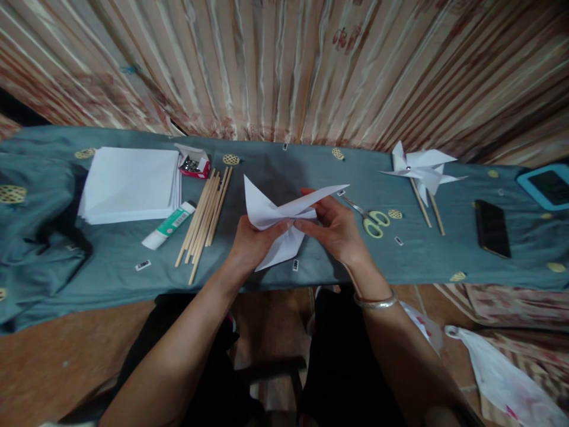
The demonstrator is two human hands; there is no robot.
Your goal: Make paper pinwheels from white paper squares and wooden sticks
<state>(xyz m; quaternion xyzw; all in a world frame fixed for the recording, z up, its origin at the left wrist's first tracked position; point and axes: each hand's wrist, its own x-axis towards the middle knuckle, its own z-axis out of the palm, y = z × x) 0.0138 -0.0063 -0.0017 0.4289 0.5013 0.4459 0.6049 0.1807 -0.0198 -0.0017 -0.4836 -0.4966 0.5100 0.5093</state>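
A white paper pinwheel [284,248] is held up over the middle of the cloth-covered table, its blades folded in toward the centre. My left hand [254,240] grips it from the left, thumb pressed near the centre. From the right, my right hand [335,228] pinches it, thumb at the centre and fingers behind the paper. Whether a pin sits under the thumbs I cannot tell. Just right of that hand lie scissors [371,220] with pale green handles. Left of my left hand is a bundle of wooden sticks [202,216].
A stack of white paper [131,184], a glue stick [169,225] and an opened small red box of metal pins [194,163] are on the left. Pinwheels on sticks [422,169], a black phone [492,228] and a blue-framed device [549,187] lie right. A curtain [284,71] hangs behind.
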